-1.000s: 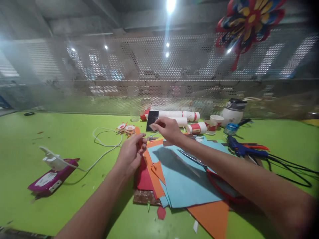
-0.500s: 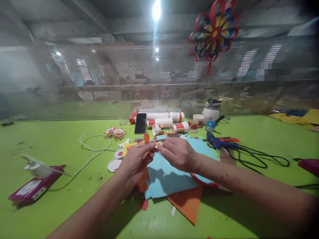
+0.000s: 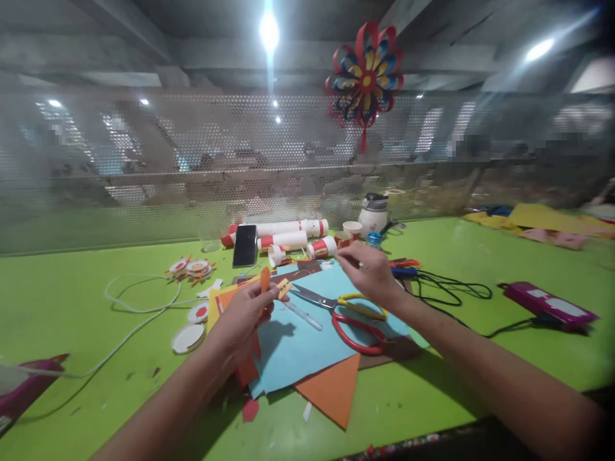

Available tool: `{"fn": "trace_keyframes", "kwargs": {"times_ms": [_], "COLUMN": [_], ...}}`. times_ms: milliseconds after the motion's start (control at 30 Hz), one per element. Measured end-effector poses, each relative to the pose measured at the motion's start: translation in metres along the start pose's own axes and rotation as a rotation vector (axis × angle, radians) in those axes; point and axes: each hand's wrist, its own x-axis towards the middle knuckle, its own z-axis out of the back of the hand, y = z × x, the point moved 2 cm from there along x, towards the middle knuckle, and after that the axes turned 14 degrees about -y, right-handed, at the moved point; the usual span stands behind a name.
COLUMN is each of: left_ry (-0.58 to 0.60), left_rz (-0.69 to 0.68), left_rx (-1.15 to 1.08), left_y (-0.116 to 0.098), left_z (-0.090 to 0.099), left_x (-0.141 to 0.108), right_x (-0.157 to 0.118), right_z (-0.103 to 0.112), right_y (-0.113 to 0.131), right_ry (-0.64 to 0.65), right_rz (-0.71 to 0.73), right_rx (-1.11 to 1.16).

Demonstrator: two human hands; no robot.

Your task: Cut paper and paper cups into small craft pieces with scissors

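Note:
My left hand point(image 3: 247, 310) is closed on a small orange-yellow paper piece point(image 3: 284, 289) with dark marks, pinched at the fingertips. An orange paper strip with a rounded top point(image 3: 265, 279) stands up between the same fingers. My right hand point(image 3: 369, 269) hovers to the right with its fingers bunched together; whatever is in them, if anything, is too small to make out. Below it, scissors point(image 3: 331, 303) with one yellow and one red handle lie on light blue paper point(image 3: 293, 358), blades towards my left hand. A slim pen point(image 3: 303, 315) lies beside the blades.
Behind the papers are a phone point(image 3: 245, 246), red-and-white paper tubes point(image 3: 282, 241), cups point(image 3: 352, 228) and a white jug point(image 3: 373, 216). Petalled paper discs point(image 3: 198, 269) and a white cable point(image 3: 139, 312) lie left. Black cords point(image 3: 446, 287) and a purple power strip point(image 3: 550, 306) lie right.
My right hand has left the marked paper piece and moved right and up, uncovering the scissors and pen. My left hand keeps the piece. The view has turned to the right.

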Motion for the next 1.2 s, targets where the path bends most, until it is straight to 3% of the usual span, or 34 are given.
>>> {"fn": "trace_keyframes", "kwargs": {"times_ms": [167, 333, 533, 800, 900, 1033, 1200], "left_ry": [0.061, 0.04, 0.04, 0.094, 0.099, 0.076, 0.075], "left_rz": [-0.028, -0.022, -0.03, -0.052, -0.031, -0.022, -0.022], "left_rx": [0.094, 0.159, 0.213, 0.211, 0.204, 0.197, 0.198], "left_y": [0.012, 0.017, 0.019, 0.024, 0.025, 0.026, 0.028], "left_z": [0.003, 0.011, 0.014, 0.008, 0.006, 0.007, 0.009], "left_x": [0.007, 0.008, 0.007, 0.003, 0.001, 0.002, 0.004], "right_x": [0.003, -0.015, -0.028, -0.005, -0.01, -0.03, -0.048], "right_z": [-0.003, -0.009, 0.004, 0.059, 0.056, 0.039, 0.03], "right_y": [-0.067, -0.078, -0.069, -0.148, -0.162, -0.154, -0.147], "right_ry": [0.058, 0.296, 0.546, 0.538, 0.647, 0.784, 0.792], "right_rz": [-0.367, -0.523, -0.55, -0.677, -0.641, -0.553, -0.467], "right_rx": [-0.119, -0.119, -0.153, -0.609, -0.624, -0.625, -0.724]}}
